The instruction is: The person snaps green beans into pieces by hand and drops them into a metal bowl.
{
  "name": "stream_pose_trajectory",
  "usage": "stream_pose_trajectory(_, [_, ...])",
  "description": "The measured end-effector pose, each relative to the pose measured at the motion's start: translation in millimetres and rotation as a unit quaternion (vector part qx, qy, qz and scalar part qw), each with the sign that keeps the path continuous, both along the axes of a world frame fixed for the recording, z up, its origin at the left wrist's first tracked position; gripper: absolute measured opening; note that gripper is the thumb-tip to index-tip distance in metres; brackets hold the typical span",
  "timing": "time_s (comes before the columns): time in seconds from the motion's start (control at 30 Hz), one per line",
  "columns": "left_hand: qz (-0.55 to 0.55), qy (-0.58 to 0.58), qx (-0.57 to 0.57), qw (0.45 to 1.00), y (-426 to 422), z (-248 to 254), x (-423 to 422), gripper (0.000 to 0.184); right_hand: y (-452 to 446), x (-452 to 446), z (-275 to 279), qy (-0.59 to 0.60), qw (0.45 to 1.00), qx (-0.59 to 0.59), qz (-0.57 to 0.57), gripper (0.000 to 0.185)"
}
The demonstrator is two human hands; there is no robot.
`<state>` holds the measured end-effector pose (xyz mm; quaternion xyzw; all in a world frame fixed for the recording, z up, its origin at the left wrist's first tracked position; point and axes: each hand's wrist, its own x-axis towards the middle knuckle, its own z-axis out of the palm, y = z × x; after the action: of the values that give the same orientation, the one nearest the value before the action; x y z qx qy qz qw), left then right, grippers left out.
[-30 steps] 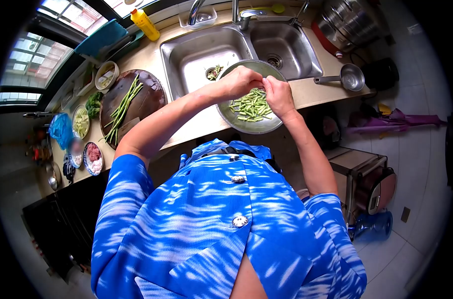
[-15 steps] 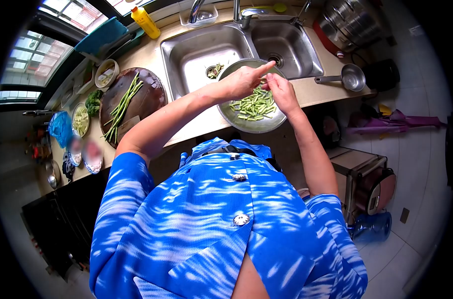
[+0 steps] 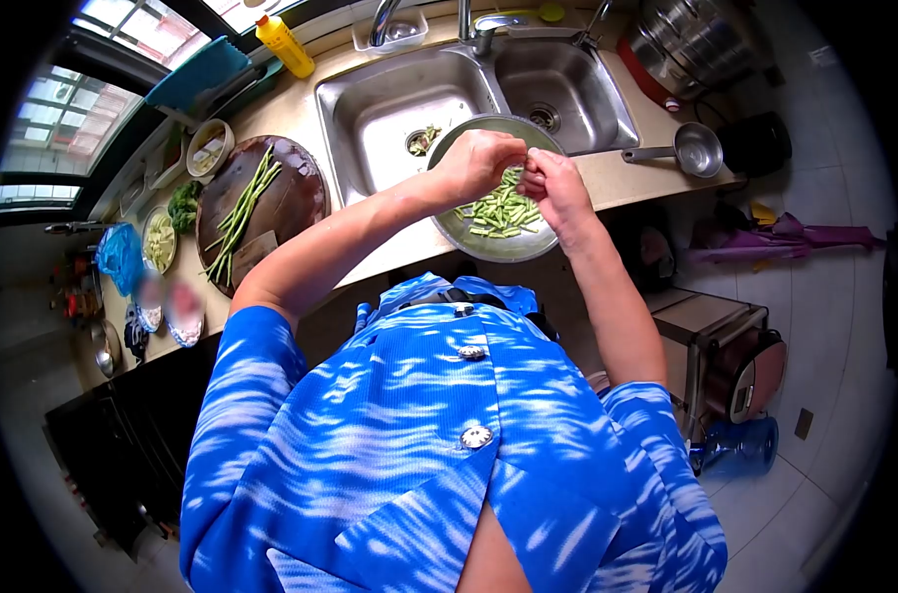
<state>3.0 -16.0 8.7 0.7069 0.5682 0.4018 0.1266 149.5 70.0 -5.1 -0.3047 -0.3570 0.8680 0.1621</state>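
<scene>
My left hand (image 3: 480, 163) is closed above a metal bowl (image 3: 508, 253), its fingertips meeting those of my right hand (image 3: 559, 190). The right hand is pinched too, over the bowl's right side. Whatever lies between the fingers is too small to make out. Short cut green bean pieces (image 3: 503, 213) lie in the bowl, which stands at the counter's front edge by the sink. Long whole green beans (image 3: 241, 222) rest on a round dark chopping board (image 3: 296, 188) to the left.
A double sink (image 3: 389, 114) lies behind the bowl, with scraps at its drain. A small saucepan (image 3: 699, 153) is at the right. Broccoli (image 3: 184, 206), a plate of cut vegetables (image 3: 160, 240), a blue bag (image 3: 121, 259) and a yellow bottle (image 3: 286, 47) are at the left.
The left hand's extended index finger has curled in, and its fingertips have come back against those of the right hand. The bowl stays in nearly the same place.
</scene>
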Motion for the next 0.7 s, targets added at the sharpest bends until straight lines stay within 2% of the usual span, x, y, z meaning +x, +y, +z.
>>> stream_pose_trajectory(0.03, [0.01,0.028,0.054,0.998,0.4,1.1,2.1,0.009,-2.9,-0.4,6.2,0.05,0.982,-0.182,-0.003,0.026])
stream_pose_trajectory(0.07, [0.008,0.028,0.056,0.998,1.3,2.6,3.3,0.009,-3.1,-0.4,6.6,0.05,0.982,-0.181,-0.004,0.026])
stream_pose_trajectory(0.13, [0.004,0.025,0.088,0.996,1.0,3.0,3.2,0.011,-3.7,-0.8,3.8,0.026,0.948,-0.313,-0.052,0.027])
stream_pose_trajectory(0.17, [0.003,0.024,0.103,0.994,0.4,3.1,2.9,0.012,1.1,4.8,-13.2,0.037,0.964,-0.262,-0.023,0.024])
stream_pose_trajectory(0.2, [0.004,0.024,0.102,0.994,0.0,3.2,2.9,0.012,-1.6,4.7,-14.8,0.037,0.964,-0.263,-0.022,0.024])
stream_pose_trajectory(0.23, [0.005,-0.088,-0.016,0.996,0.2,3.5,2.9,0.018,-4.6,4.9,-16.4,-0.103,0.995,-0.008,0.01,0.021])
stream_pose_trajectory(0.27, [0.007,-0.199,-0.133,0.971,0.7,3.8,2.4,0.026,-5.9,5.0,-17.3,-0.233,0.939,0.248,0.04,0.019])
stream_pose_trajectory(0.3, [-0.018,-0.272,-0.234,0.933,5.1,-13.9,-6.9,0.046,-5.5,5.0,-17.0,-0.233,0.939,0.249,0.04,0.019])
stream_pose_trajectory(0.33, [-0.028,-0.351,-0.293,0.889,6.5,-18.8,-7.8,0.062,-4.7,6.0,-16.5,-0.22,0.886,0.408,0.012,0.018])
stream_pose_trajectory(0.37, [-0.029,-0.389,-0.361,0.847,7.7,-22.8,-14.3,0.068,-3.3,7.0,-15.6,-0.202,0.807,0.555,-0.018,0.018])
stream_pose_trajectory(0.4, [-0.03,-0.424,-0.426,0.799,6.9,-21.2,-18.8,0.074,-2.7,7.7,-14.3,-0.177,0.704,0.686,-0.046,0.019])
stream_pose_trajectory(0.47, [-0.029,-0.44,-0.427,0.789,5.5,-13.3,-15.2,0.077,-8.9,4.8,9.5,-0.176,0.725,0.666,-0.024,0.02])
stream_pose_trajectory(0.53, [-0.03,-0.454,-0.428,0.781,7.3,-15.7,-15.7,0.081,-11.0,1.9,17.0,-0.154,0.659,0.727,0.11,0.021])
stream_pose_trajectory(0.6, [-0.093,-0.472,-0.42,0.77,10.1,-20.5,-18.9,0.067,-10.5,0.8,11.1,-0.144,0.663,0.729,0.089,0.018])
stream_pose_trajectory(0.63, [-0.092,-0.472,-0.418,0.771,10.8,-19.2,-19.6,0.067,-9.9,1.0,12.9,-0.138,0.672,0.725,0.059,0.017])
stream_pose_trajectory(0.7, [-0.118,-0.34,-0.373,0.855,9.2,-16.7,-20.8,0.039,-7.5,2.2,11.7,-0.145,0.686,0.713,0.021,0.018])
